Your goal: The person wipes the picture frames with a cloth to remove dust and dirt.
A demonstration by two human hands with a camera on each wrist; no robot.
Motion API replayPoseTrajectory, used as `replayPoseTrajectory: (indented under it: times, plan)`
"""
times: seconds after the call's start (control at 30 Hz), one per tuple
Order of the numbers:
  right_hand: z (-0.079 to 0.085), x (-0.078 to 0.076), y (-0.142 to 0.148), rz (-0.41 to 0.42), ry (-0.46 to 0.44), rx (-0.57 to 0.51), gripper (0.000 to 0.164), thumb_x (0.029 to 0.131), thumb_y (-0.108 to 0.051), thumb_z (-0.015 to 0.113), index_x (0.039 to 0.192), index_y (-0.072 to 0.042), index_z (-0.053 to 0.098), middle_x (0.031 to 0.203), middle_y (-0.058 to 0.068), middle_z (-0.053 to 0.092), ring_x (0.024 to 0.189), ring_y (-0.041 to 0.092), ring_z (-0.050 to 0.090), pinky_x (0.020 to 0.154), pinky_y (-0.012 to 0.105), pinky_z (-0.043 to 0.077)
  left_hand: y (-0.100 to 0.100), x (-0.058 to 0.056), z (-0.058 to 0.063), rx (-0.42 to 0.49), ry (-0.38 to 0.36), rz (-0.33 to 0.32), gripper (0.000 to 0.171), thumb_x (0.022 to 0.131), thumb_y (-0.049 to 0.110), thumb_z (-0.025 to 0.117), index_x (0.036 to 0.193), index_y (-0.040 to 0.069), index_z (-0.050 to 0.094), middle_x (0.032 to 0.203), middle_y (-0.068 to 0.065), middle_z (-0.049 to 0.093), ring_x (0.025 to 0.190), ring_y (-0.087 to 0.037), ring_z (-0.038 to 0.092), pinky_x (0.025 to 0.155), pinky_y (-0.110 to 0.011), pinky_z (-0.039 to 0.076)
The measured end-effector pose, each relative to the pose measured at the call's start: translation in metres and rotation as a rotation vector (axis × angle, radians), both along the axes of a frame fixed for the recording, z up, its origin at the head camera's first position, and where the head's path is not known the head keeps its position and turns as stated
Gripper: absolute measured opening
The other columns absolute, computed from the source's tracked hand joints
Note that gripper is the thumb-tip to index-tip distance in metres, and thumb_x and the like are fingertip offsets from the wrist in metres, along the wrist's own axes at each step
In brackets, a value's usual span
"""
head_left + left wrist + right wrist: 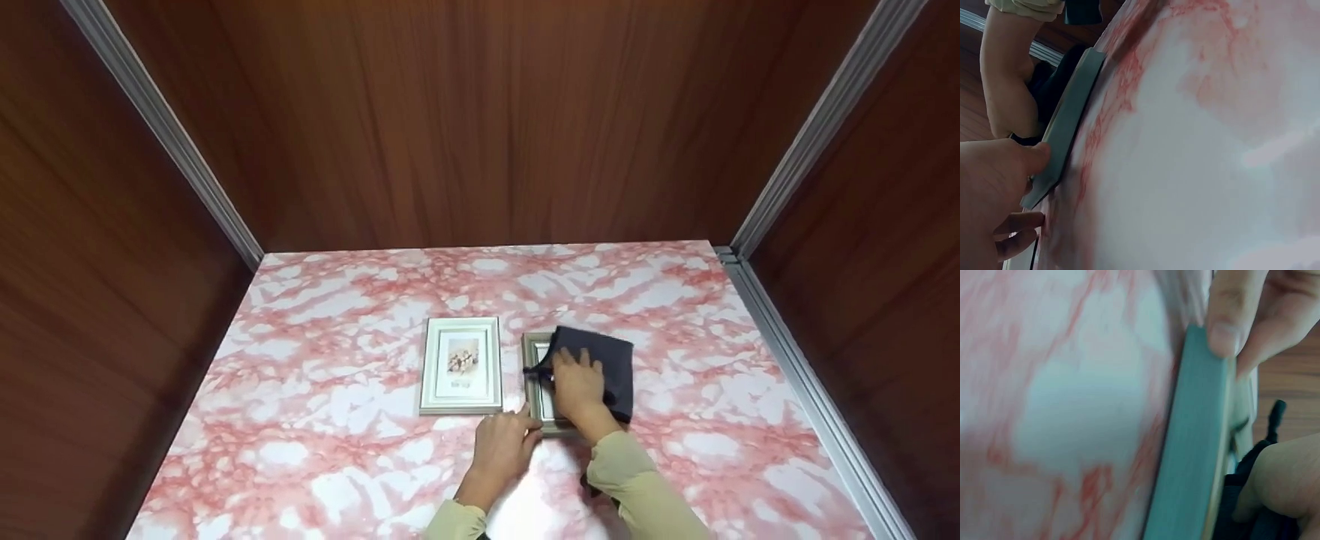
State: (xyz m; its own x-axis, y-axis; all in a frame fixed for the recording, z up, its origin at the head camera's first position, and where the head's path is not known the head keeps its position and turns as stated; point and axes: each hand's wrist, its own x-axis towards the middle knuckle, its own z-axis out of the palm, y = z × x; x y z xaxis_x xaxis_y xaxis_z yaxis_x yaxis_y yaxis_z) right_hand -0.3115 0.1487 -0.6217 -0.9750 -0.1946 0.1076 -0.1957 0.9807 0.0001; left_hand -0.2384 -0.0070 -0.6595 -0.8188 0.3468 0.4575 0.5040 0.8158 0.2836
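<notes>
My left hand (504, 444) holds the near left corner of a wooden-edged picture frame (531, 395), its thumb (1036, 159) against the side. Over much of that frame lies a dark cloth (611, 361) with a thin cord-like end at its left. My right hand (579, 386) rests on the cloth, fingers spread over it, hiding part of the frame. In the right wrist view the frame's side (1185, 439) runs between the left hand's fingertips and the cloth.
A second picture frame (430, 366), pale with a small flower picture, lies flat just left of the held one. The marbled pink and white table (337, 315) is bounded by a dark wood back wall (465, 127) and side panels with metal rails (795, 375).
</notes>
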Motion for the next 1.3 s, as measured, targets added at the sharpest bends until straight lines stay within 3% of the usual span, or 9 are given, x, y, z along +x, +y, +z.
replayPoseTrajectory:
  times: [0.13,0.27,0.4,0.57,0.7,0.8,0.93,1.1,1.3]
  plan:
    - [0.005,-0.004,0.009,-0.072,0.011,0.032,0.060,0.067,-0.023,0.070,0.122,-0.007,0.051,0.128,0.009,0.046,0.118,0.041,0.033,0.084,0.056,0.030,0.004,-0.001,0.003,0.001,-0.025,0.035,0.010,0.075,0.037,0.066,0.082,0.033,0.071,0.078,0.007,0.066,0.059,-0.017,0.059,0.049,-0.033,0.041]
    - [0.011,-0.001,0.013,-0.083,-0.049,0.040,0.061,0.070,-0.029,0.069,0.122,-0.005,0.049,0.127,0.011,0.046,0.120,0.041,0.030,0.085,0.056,0.030,0.004,-0.001,0.005,-0.004,-0.011,0.050,0.010,0.073,0.036,0.067,0.082,0.033,0.071,0.079,0.006,0.067,0.058,-0.018,0.059,0.049,-0.033,0.041]
    - [0.020,0.011,0.014,-0.064,-0.156,0.014,0.065,0.075,-0.035,0.065,0.127,-0.003,0.043,0.131,0.014,0.041,0.123,0.042,0.024,0.088,0.056,0.027,0.003,-0.001,0.007,-0.003,0.003,0.073,0.010,0.072,0.036,0.068,0.081,0.033,0.071,0.076,0.006,0.066,0.060,-0.019,0.060,0.050,-0.035,0.042]
    - [0.025,0.033,0.021,-0.007,-0.295,-0.047,0.073,0.083,-0.046,0.052,0.135,0.001,0.029,0.139,0.019,0.024,0.127,0.043,0.009,0.095,0.058,0.015,0.005,-0.002,0.007,0.023,-0.023,0.080,0.010,0.073,0.034,0.068,0.081,0.031,0.071,0.080,0.003,0.067,0.065,-0.021,0.061,0.052,-0.036,0.044]
    - [0.017,0.048,0.029,0.060,-0.198,-0.069,0.058,0.088,-0.043,0.045,0.134,-0.009,0.037,0.137,0.016,0.031,0.126,0.042,0.015,0.094,0.058,0.019,0.006,-0.001,0.006,0.046,-0.044,0.086,0.010,0.073,0.034,0.068,0.082,0.031,0.071,0.089,0.001,0.067,0.070,-0.023,0.062,0.054,-0.036,0.045]
    - [0.008,0.055,0.034,0.105,-0.061,-0.044,0.047,0.084,-0.035,0.056,0.127,-0.018,0.048,0.130,0.012,0.043,0.120,0.040,0.030,0.086,0.057,0.029,0.006,0.003,0.004,0.059,-0.051,0.088,0.010,0.074,0.034,0.068,0.083,0.030,0.071,0.097,-0.001,0.065,0.073,-0.023,0.062,0.056,-0.037,0.046]
    - [-0.002,0.057,0.036,0.155,0.063,-0.010,0.048,0.073,-0.028,0.068,0.119,-0.022,0.057,0.119,0.011,0.051,0.104,0.035,0.042,0.074,0.052,0.036,0.006,0.007,0.002,0.077,-0.060,0.087,0.010,0.074,0.033,0.068,0.082,0.030,0.071,0.100,-0.002,0.064,0.078,-0.023,0.063,0.057,-0.037,0.046]
    - [-0.008,0.046,0.034,0.154,0.103,-0.011,0.049,0.068,-0.019,0.071,0.115,-0.018,0.060,0.110,0.011,0.050,0.094,0.032,0.044,0.069,0.047,0.039,0.007,0.008,0.002,0.083,-0.074,0.074,0.011,0.075,0.033,0.067,0.084,0.029,0.071,0.107,-0.004,0.061,0.085,-0.024,0.062,0.060,-0.038,0.047]
    - [-0.010,0.023,0.028,0.107,0.106,0.017,0.030,0.077,-0.012,0.063,0.107,-0.009,0.060,0.103,0.012,0.048,0.087,0.031,0.047,0.062,0.044,0.044,0.005,0.008,0.001,0.070,-0.052,0.076,0.010,0.075,0.034,0.067,0.084,0.030,0.071,0.104,-0.001,0.062,0.083,-0.023,0.062,0.060,-0.037,0.048]
